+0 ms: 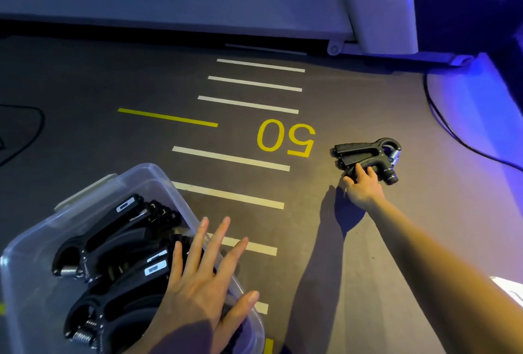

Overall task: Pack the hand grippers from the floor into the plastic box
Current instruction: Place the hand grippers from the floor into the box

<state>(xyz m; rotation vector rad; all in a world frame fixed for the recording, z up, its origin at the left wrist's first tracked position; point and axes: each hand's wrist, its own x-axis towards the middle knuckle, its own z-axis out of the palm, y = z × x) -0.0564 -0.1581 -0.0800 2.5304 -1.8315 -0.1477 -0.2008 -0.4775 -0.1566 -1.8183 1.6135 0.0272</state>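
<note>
A black hand gripper (365, 152) with a steel spring lies on the grey floor at the right, beside the yellow "50". My right hand (360, 186) reaches out to it, its fingertips on the gripper's near handle; whether the fingers curl round the handle is not clear. The clear plastic box (158, 175) stands at the lower left and holds several black hand grippers (113, 254). My left hand (203, 277) hovers over the box's right rim with its fingers straight and spread, holding nothing.
White and yellow lines (229, 158) mark the floor between box and gripper. A grey machine frame (376, 5) runs along the back. A black cable (452, 133) curves on the floor at the far right, by a lit purple surface.
</note>
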